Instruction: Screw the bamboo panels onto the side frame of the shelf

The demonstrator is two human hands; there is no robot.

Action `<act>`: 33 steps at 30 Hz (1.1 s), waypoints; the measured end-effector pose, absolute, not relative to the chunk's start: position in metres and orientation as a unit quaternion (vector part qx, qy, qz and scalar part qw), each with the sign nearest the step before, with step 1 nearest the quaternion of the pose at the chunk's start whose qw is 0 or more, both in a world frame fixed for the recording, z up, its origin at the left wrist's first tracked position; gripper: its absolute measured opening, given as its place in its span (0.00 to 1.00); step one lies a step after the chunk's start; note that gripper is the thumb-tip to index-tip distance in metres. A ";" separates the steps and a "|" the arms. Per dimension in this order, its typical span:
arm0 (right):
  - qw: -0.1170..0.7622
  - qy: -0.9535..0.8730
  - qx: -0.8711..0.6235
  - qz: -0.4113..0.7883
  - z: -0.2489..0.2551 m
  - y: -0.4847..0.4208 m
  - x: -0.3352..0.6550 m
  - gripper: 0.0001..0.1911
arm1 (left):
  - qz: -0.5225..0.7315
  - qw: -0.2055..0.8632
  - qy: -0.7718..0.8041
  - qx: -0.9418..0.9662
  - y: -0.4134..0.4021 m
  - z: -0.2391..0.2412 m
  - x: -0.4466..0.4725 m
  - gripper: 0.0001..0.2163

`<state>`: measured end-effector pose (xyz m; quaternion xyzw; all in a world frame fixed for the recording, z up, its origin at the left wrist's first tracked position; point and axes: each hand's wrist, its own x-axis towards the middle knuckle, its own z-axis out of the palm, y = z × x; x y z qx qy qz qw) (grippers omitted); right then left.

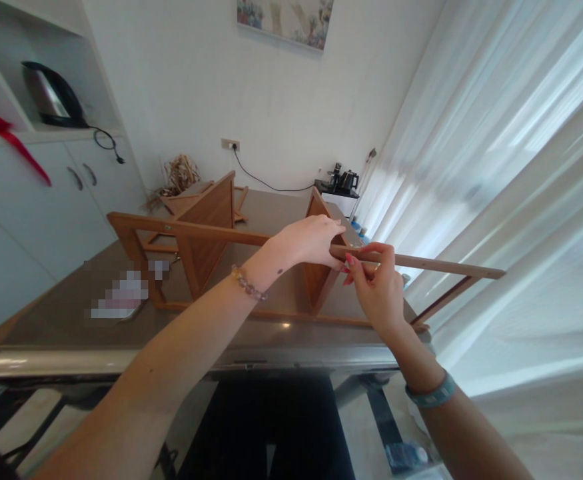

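A wooden shelf frame [436, 265] lies on its side across the table, two long rails running left to right with shelf boards between them. My left hand [312, 241] is wrapped over the upper rail where the right shelf board [316, 287] meets it. Just to the right, my right hand [380, 293] is closed in a pinch against the same rail, thumb and fingertips together. Whatever is between those fingertips is too small or hidden to make out. The left shelf board [211, 230] stands upright between the rails.
Under the frame is a brown table [271, 200] with a rounded metallic front edge. A pixelated patch [121, 297] covers something at its left. More wooden pieces [191, 197] lie behind. A kettle [54, 97] stands in the left cabinet; white curtains [511, 167] hang at right.
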<state>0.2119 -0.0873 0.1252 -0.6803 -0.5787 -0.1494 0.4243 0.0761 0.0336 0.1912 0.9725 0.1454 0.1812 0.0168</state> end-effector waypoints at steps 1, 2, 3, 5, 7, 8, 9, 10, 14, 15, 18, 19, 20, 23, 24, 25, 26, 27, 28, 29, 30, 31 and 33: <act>0.424 -0.571 -0.687 -0.149 0.126 -0.088 0.210 0.19 | 0.182 0.018 0.145 0.972 0.034 0.191 0.076 0.33; 0.415 -0.564 -0.696 -0.160 0.126 -0.089 0.210 0.19 | 0.184 0.018 0.146 0.972 0.035 0.190 0.076 0.33; 0.396 -0.557 -0.707 -0.179 0.127 -0.090 0.209 0.18 | 0.186 0.019 0.146 0.971 0.035 0.190 0.077 0.34; 0.343 -0.549 -0.723 -0.239 0.130 -0.093 0.210 0.20 | 0.190 0.021 0.147 0.971 0.035 0.189 0.077 0.34; 0.299 -0.542 -0.722 -0.307 0.132 -0.096 0.210 0.23 | 0.190 0.022 0.147 0.970 0.035 0.189 0.077 0.33; 0.285 -0.538 -0.719 -0.336 0.134 -0.097 0.209 0.25 | 0.191 0.022 0.147 0.970 0.035 0.189 0.077 0.33; 0.276 -0.534 -0.716 -0.355 0.135 -0.098 0.208 0.26 | 0.192 0.022 0.148 0.970 0.034 0.189 0.077 0.33; 0.269 -0.531 -0.717 -0.363 0.136 -0.099 0.207 0.27 | 0.193 0.020 0.149 0.970 0.034 0.189 0.077 0.33; 0.280 -0.547 -0.749 -0.248 0.141 -0.098 0.203 0.30 | 0.197 0.009 0.144 0.970 0.034 0.189 0.078 0.34; 0.300 -0.558 -0.750 -0.191 0.142 -0.097 0.202 0.30 | 0.195 0.006 0.144 0.970 0.035 0.189 0.078 0.34; 0.386 -0.582 -0.715 -0.014 0.144 -0.094 0.200 0.33 | 0.196 -0.003 0.144 0.970 0.036 0.187 0.078 0.31; 0.414 -0.582 -0.699 0.032 0.144 -0.093 0.199 0.34 | 0.199 -0.005 0.143 0.969 0.036 0.187 0.079 0.30; 0.440 -0.577 -0.685 0.065 0.142 -0.093 0.198 0.34 | 0.202 -0.007 0.143 0.969 0.036 0.186 0.079 0.28; 0.507 -0.547 -0.661 0.081 0.135 -0.090 0.193 0.32 | 0.202 -0.009 0.144 0.969 0.036 0.186 0.080 0.27; 0.529 -0.536 -0.654 0.073 0.131 -0.088 0.191 0.30 | 0.200 -0.008 0.146 0.969 0.035 0.187 0.080 0.26; 0.550 -0.527 -0.644 0.071 0.128 -0.087 0.190 0.29 | 0.199 -0.007 0.146 0.969 0.035 0.187 0.080 0.27; 0.571 -0.518 -0.632 0.077 0.124 -0.085 0.189 0.28 | 0.200 -0.005 0.146 0.969 0.034 0.188 0.080 0.27; 0.590 -0.508 -0.621 0.093 0.121 -0.084 0.188 0.28 | 0.200 -0.004 0.146 0.969 0.034 0.188 0.079 0.27; 0.607 -0.495 -0.611 0.115 0.119 -0.083 0.186 0.28 | 0.201 -0.003 0.145 0.969 0.034 0.188 0.079 0.28; 0.621 -0.481 -0.603 0.140 0.117 -0.082 0.185 0.28 | 0.200 -0.003 0.144 0.969 0.033 0.189 0.079 0.28; 0.632 -0.466 -0.597 0.165 0.115 -0.082 0.184 0.28 | 0.200 -0.003 0.145 0.969 0.033 0.189 0.079 0.27; 0.640 -0.453 -0.591 0.189 0.115 -0.082 0.183 0.28 | 0.200 -0.003 0.146 0.969 0.033 0.189 0.079 0.27; 0.651 -0.432 -0.577 0.238 0.115 -0.082 0.181 0.28 | 0.200 -0.003 0.149 0.969 0.034 0.189 0.079 0.27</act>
